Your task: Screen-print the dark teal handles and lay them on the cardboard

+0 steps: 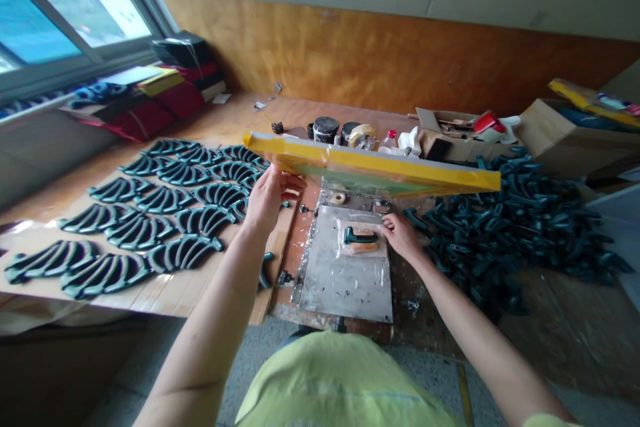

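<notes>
**Raised screen frame (373,163) above loaded plate: smear and shift risks**

Head view. Left hand (267,200) clenched on the frame's yellow-taped left end, fingers curled round its edge, holding the frame tilted up above a metal plate (345,283). Right hand (403,237) low at the plate's upper right, fingertips at a clear plastic film (383,243); I cannot tell whether they pinch anything. A dark green piece (360,235) lies on the film, between the hands and below the frame.

Risks, as judged:
1. The left hand alone visibly bears the frame. A slip could drop the mesh onto the piece; any ink on its underside could then smear.
2. Right-hand contact near the film could nudge the piece out of position.
3. The left forearm passes close to rows of fanned dark green pieces (140,213) on a cardboard sheet (165,300). A brush could shift them, or mark them if their surfaces are wet; wetness cannot be told here.
4. A loose heap of dark green pieces (510,233) on the right crowds the plate, so some could slide against it.
5. Black-lidded ink tins (326,129) stand on the table (225,113) just behind the frame; swinging it back could knock them.
</notes>
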Action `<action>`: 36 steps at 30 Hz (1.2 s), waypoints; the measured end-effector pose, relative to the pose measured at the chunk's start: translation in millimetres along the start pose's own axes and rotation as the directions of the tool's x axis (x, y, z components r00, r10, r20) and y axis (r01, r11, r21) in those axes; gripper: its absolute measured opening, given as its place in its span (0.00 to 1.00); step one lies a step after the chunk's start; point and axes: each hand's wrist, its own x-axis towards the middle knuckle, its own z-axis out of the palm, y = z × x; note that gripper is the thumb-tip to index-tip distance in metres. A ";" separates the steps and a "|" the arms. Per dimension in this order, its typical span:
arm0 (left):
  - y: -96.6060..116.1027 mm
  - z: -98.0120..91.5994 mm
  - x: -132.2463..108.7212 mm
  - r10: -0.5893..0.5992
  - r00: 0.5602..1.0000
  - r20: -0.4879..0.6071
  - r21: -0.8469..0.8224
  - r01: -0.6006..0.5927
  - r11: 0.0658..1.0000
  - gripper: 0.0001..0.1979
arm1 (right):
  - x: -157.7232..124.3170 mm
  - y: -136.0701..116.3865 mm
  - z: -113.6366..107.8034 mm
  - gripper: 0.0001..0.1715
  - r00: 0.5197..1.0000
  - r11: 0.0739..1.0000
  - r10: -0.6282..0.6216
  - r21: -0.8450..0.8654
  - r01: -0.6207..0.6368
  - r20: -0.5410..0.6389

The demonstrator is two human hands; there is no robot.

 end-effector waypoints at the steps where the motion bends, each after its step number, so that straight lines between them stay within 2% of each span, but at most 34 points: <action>1: -2.5 1.5 -0.8 0.001 1.000 -0.022 0.000 -0.001 1.000 0.28 | -8.9 -6.4 9.3 0.16 0.997 0.998 -0.061 -0.004 0.061 0.038; 3: -16.2 -2.0 -11.8 -0.019 0.997 -0.075 0.016 0.021 1.000 0.27 | -20.5 -18.0 21.5 0.19 0.983 0.987 -0.156 -0.033 0.160 0.098; 5: -40.8 -16.6 -34.6 -0.075 0.987 -0.141 0.081 0.087 0.993 0.27 | -24.6 -24.5 24.8 0.16 0.974 0.979 -0.186 -0.056 0.195 0.131; 7: -72.2 -42.9 -67.1 -0.155 0.959 -0.239 0.191 0.203 0.960 0.26 | -24.4 -26.5 21.2 0.10 0.972 0.979 -0.189 -0.057 0.198 0.138; 9: -104.2 -77.3 -105.3 -0.226 0.897 -0.379 0.293 0.348 0.890 0.26 | -23.8 -28.4 13.7 0.08 0.967 0.974 -0.217 -0.032 0.223 0.133; 11: -131.2 -112.9 -143.7 -0.273 0.818 -0.506 0.448 0.520 0.728 0.24 | -25.3 -34.1 4.7 0.08 0.962 0.967 -0.255 0.009 0.255 0.102; 12: -141.9 -128.8 -161.1 -0.283 0.764 -0.580 0.504 0.609 0.613 0.23 | -27.1 -38.8 0.1 0.08 0.960 0.963 -0.270 0.035 0.268 0.079; 14: -157.9 -152.8 -188.6 -0.297 0.686 -0.664 0.573 0.722 0.387 0.22 | -32.1 -51.0 -8.1 0.08 0.957 0.954 -0.290 0.092 0.286 0.028; 15: -163.6 -160.4 -198.1 -0.307 0.664 -0.682 0.588 0.747 0.311 0.21 | -34.9 -57.9 -11.5 0.08 0.955 0.948 -0.297 0.124 0.293 0.008; 17: -172.2 -166.9 -208.5 -0.326 0.651 -0.685 0.603 0.758 0.248 0.20 | -40.0 -71.8 -15.9 0.08 0.952 0.934 -0.305 0.191 0.302 -0.015; 21: -183.6 -161.5 -207.0 -0.284 0.655 -0.701 0.605 0.756 0.250 0.20 | -45.7 -94.7 -15.7 0.08 0.954 0.908 -0.297 0.303 0.290 -0.024; 26: -193.5 -157.6 -199.4 -0.269 0.649 -0.712 0.580 0.759 0.297 0.21 | -44.9 -114.4 -2.3 0.06 0.958 0.880 -0.285 0.400 0.256 0.014; 32: -195.5 -163.7 -196.3 -0.241 0.633 -0.736 0.543 0.764 0.349 0.20 | -39.8 -147.4 34.7 0.06 0.965 0.858 -0.212 0.502 0.108 0.155; 34: -192.8 -168.1 -201.0 -0.235 0.615 -0.752 0.511 0.770 0.382 0.19 | -38.9 -165.7 51.2 0.05 0.950 0.859 -0.245 0.497 0.120 0.195; 36: -188.4 -174.7 -211.4 -0.232 0.585 -0.777 0.461 0.780 0.423 0.20 | -39.5 -187.2 70.3 0.04 0.919 0.859 -0.330 0.473 0.197 0.216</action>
